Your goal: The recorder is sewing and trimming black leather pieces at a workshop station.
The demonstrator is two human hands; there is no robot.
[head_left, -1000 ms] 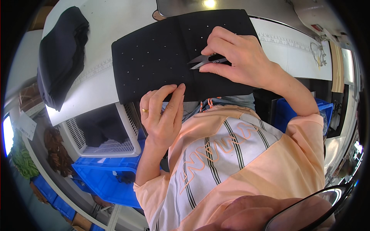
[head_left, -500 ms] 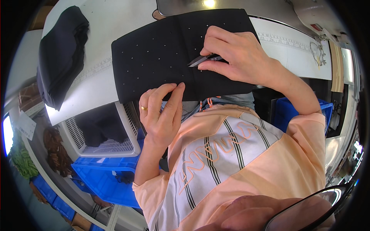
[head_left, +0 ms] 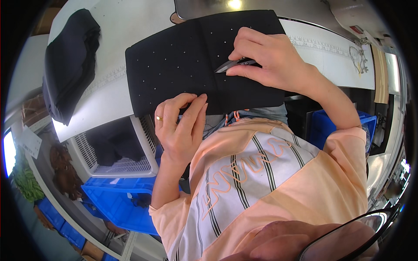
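The fingers [head_left: 251, 37] of the right hand [head_left: 275, 64] are closed around the snips [head_left: 225, 66], thumb on the near side and forefinger on the far side, with the blades brought almost together. The snips' long axis runs across the body, tips to the left and slightly toward the person, pointing at the crease [head_left: 205, 45] in the dotted black cloth [head_left: 159, 74]; the tips lie over or right beside that crease. The right hand is the nearer to this spot. The left hand [head_left: 176, 135] sits left of the tips and closer to the body, its thumb and forefinger tips drawn together at the cloth's near edge; whether they pinch any fabric cannot be told from this angle. The cloth lies lengthwise from left to right beneath both hands, on the white worktop [head_left: 115, 28], its near edge toward the lap. Farther left rests a dark pile [head_left: 72, 61], with a white basket [head_left: 122, 169] below the worktop's edge.
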